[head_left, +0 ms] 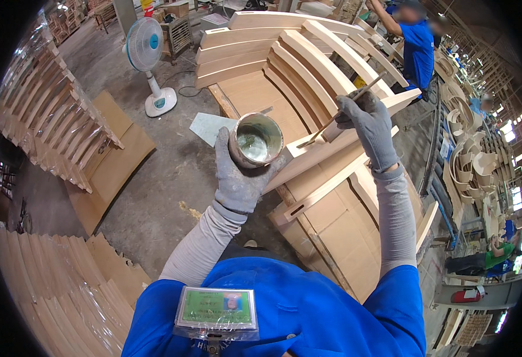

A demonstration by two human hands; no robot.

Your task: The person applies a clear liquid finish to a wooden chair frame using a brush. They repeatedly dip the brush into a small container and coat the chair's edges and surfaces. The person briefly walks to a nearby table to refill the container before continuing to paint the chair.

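Observation:
My left hand (240, 185), in a stained grey glove, is wrapped round an open can (263, 124). Whitish, wet-looking stuff lies at the bottom of the can, and its rim is smeared. Behind it shows a flat pale grey plate (212, 128); whether my hand touches that I cannot tell. In my gloved right hand (368, 128) a thin wooden stick (373, 84) is gripped, slanting down to the left. Its lower end is at the slotted end of a curved pale wooden piece (347, 143). A short, pale rounded part (332, 132) sits just below the right-hand fingers.
More curved wooden pieces (246, 37) lie on a cardboard-covered bench (338, 238). A white fan (156, 98) stands on the floor ahead, left. Wrapped wooden stacks (53, 107) line the left side. A person in blue (417, 50) works at the far right.

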